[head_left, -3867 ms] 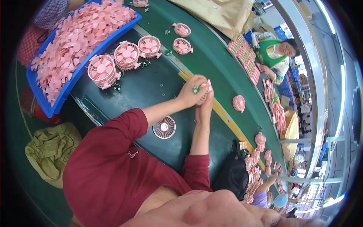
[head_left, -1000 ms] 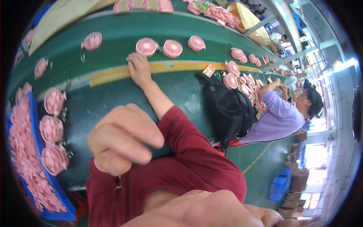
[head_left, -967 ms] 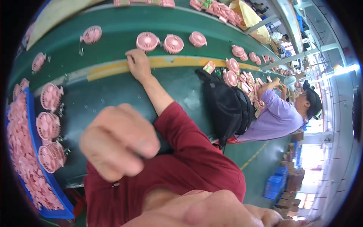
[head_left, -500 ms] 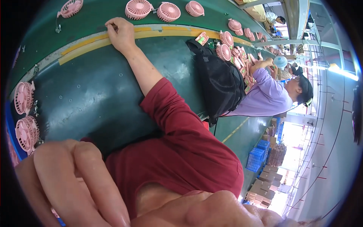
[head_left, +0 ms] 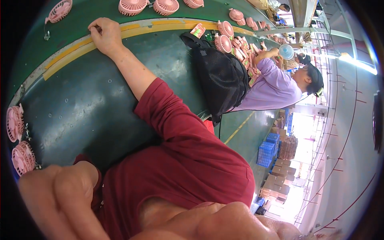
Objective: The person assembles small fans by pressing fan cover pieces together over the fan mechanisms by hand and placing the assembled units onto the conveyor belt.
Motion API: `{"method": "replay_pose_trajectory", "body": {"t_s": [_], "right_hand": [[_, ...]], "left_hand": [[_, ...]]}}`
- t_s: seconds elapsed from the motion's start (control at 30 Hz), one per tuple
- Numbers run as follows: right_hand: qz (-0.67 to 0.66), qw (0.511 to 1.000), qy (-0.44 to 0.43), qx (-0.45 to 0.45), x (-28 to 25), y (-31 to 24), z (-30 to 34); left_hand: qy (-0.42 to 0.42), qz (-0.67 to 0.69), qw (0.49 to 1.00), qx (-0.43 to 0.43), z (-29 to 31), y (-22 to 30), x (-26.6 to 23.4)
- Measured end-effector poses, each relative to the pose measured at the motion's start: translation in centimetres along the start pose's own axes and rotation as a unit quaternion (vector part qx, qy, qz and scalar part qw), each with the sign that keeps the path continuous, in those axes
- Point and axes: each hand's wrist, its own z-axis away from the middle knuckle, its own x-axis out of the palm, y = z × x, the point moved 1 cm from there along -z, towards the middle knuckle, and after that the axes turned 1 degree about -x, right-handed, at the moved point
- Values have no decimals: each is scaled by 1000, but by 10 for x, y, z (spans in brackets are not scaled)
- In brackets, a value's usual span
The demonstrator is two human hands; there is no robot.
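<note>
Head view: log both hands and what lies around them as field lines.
Right hand: loosely curled at the yellow strip, nothing visible in it
Left hand: curled, close to the camera; contents unclear
Pink fans: on the green belt and dark worktop
Black bag: on the worktop, right of the right hand
Purple-sleeved co-worker: to the bag's right

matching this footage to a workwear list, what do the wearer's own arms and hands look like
The right sleeve is loose, plain dark red cloth ending near the elbow, leaving the forearm bare. The right hand has no glove, and no watch or band shows at its wrist. The left hand is ungloved too; its sleeve is mostly hidden.
</note>
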Motion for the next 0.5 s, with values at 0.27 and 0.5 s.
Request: {"method": "replay_pose_trajectory", "body": {"t_s": [0.27, 0.5], "right_hand": [[-17, 1000, 18, 6, 3, 4, -1], [-12, 1000, 17, 5, -1, 2, 1]], "left_hand": [[-21, 45, 998, -46, -5, -10, -1], [-17, 30, 994, -107, 0, -17, 5]]}}
